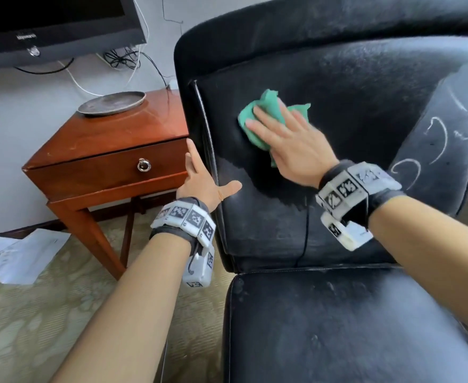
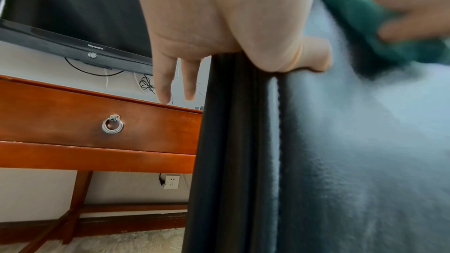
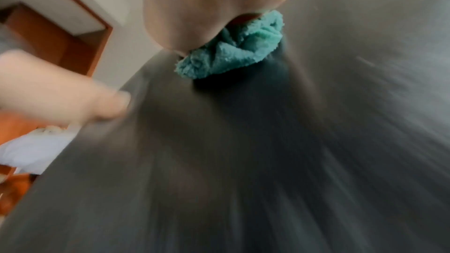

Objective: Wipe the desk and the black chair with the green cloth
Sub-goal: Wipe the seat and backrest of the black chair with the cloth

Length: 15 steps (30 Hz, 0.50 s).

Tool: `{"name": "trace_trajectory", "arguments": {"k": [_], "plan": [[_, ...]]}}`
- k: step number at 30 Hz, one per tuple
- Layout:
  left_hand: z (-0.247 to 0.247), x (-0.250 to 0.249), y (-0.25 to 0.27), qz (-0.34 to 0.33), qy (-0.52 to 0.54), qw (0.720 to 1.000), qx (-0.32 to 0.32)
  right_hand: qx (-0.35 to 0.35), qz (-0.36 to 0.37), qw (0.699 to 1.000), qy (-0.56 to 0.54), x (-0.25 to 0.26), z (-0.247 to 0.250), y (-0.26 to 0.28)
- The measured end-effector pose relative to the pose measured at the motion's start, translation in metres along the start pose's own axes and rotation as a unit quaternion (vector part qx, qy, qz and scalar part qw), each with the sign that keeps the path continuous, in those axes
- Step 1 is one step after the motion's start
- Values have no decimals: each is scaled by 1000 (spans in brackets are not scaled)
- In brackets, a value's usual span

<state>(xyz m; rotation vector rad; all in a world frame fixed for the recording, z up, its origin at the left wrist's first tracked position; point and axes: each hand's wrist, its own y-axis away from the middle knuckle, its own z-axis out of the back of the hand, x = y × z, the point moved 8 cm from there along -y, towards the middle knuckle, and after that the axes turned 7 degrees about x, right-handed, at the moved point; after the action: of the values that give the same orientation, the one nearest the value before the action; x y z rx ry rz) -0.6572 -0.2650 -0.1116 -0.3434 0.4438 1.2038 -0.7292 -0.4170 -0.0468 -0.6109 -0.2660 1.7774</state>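
Pale wall and patterned carpet [image 1: 33, 313] here, with a big black leather chair [image 1: 337, 189] taking up most of the view. Just beside it is a reddish wooden surface with one drawer [image 1: 102, 150], a round metal plate [image 1: 112, 103] on top. Black Skyworth TV [image 1: 47, 26] above. Left hand [image 1: 199, 178] braces the chair's edge, grip wide. Right hand [image 1: 290, 142] presses flat, fingers straight, on the crumpled green cloth [image 1: 266, 117] against the backrest.
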Motion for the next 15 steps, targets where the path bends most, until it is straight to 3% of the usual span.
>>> {"name": "trace_trajectory", "arguments": {"k": [4, 7, 11, 15], "plan": [[1, 2, -1, -4, -17, 1000, -3, -12, -62, 996, -65, -1, 47, -71], [1, 4, -3, -10, -25, 1000, -3, -11, -56, 996, -72, 14, 47, -88], [0, 4, -2, -2, -29, 1000, -4, 5, 33, 998, -58, 29, 33, -68], [0, 2, 0, 8, -10, 1000, 0, 38, 109, 993, -38, 35, 5, -15]]}}
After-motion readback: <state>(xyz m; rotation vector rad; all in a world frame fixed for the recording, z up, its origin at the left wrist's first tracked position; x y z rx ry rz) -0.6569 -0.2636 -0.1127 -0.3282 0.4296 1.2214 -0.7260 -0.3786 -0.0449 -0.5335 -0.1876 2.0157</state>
